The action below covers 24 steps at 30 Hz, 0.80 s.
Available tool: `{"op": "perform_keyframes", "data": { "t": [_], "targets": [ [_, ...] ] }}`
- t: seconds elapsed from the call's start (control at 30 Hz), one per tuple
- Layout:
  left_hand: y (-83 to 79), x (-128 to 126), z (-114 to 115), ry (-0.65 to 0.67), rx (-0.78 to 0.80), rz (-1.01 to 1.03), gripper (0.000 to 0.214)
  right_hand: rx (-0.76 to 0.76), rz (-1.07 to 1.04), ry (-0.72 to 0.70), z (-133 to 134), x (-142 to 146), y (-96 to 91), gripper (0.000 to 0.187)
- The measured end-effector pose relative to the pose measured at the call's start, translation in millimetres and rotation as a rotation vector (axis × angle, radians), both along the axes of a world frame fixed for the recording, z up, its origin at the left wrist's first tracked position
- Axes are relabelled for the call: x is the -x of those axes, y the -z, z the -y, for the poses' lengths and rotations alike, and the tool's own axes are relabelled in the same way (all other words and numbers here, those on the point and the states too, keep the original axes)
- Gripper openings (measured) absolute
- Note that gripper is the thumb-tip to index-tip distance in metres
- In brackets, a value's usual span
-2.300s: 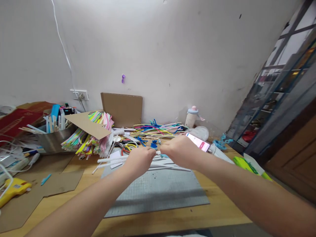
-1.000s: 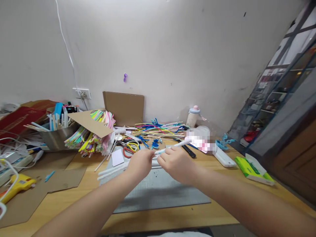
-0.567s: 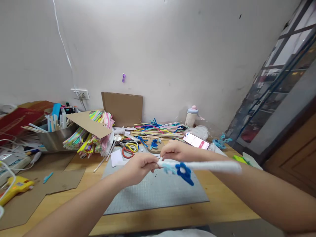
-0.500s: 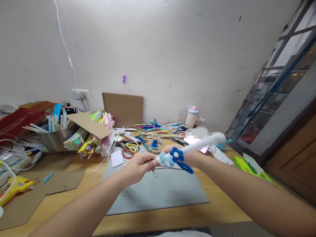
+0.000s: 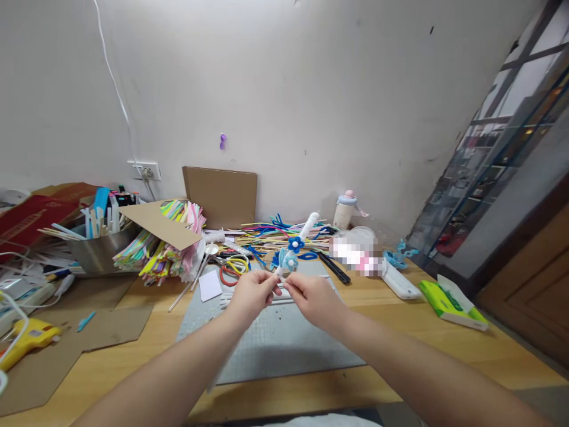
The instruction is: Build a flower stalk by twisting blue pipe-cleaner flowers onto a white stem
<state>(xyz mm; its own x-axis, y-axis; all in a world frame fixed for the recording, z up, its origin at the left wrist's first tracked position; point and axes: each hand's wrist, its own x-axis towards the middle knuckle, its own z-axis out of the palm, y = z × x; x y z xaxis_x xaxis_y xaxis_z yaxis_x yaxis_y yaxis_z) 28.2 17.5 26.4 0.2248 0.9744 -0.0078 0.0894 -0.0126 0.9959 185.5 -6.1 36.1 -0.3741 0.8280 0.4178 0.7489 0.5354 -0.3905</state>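
Note:
A white fuzzy stick (image 5: 308,226) decorated with pipe-cleaner flowers stands tilted up and to the right above the cutting mat (image 5: 284,350). On it sit a dark blue flower (image 5: 295,244) with a white centre and a light blue flower (image 5: 290,262) below. A dark blue loop (image 5: 307,256) juts out to the right. My left hand (image 5: 253,296) pinches the stick's lower end between thumb and fingers. Close beside it, my right hand (image 5: 313,299) is closed in a pinch at the same lower end; the fingertips partly hide what they grip there.
Red-handled scissors (image 5: 229,276), a white pad (image 5: 210,286) and a black pen (image 5: 334,268) lie around the mat. Loose pipe cleaners (image 5: 284,234) are heaped along the wall. A yellow glue gun (image 5: 33,341) lies left; a green packet (image 5: 453,305) and bottle (image 5: 344,212) are right.
The stick has swung from pointing right to more upright. My right hand has come back from behind the stick to its lower end, next to my left hand.

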Motion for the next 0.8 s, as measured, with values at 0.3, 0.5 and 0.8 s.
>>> {"op": "perform_keyframes", "data": {
  "t": [0.3,0.5,0.8],
  "targets": [
    [-13.5,6,20,0.192,-0.696,-0.991,0.019,-0.344,0.739,-0.179,30,4,-21.0,0.013],
    [-33.3,13,31,0.549,-0.846,-1.069,0.020,-0.204,0.803,-0.461,19,-4,-54.3,0.011],
    [-55.8,27,37,0.614,-0.222,-0.311,0.020,0.242,-0.055,-0.659,2,-23,-53.4,0.032]
  ]
}}
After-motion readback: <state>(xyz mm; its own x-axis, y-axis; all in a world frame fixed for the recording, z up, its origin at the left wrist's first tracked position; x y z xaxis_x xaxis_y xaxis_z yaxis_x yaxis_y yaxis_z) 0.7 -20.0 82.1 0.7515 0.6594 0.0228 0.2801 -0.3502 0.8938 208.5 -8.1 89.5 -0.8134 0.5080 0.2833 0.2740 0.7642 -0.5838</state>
